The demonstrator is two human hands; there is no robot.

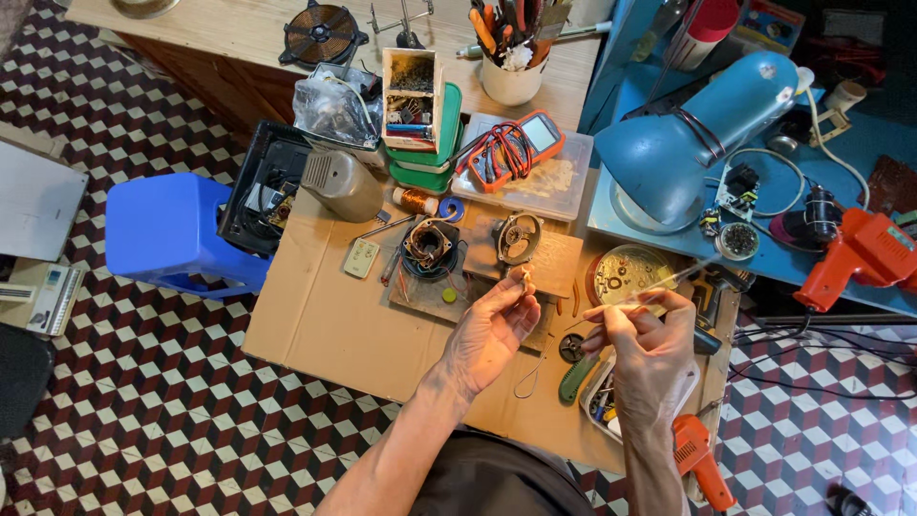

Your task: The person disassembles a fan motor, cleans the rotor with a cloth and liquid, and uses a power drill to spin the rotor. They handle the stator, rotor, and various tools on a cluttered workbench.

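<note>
Pinching a thin wire between both hands.

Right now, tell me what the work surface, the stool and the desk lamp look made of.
Work surface: brown cardboard sheet, matte, with raw cut edges. Stool: blue plastic, smooth with soft sheen, probably moulded. Desk lamp: likely painted metal, glossy blue shade with highlights, though plastic can't be ruled out.
</note>
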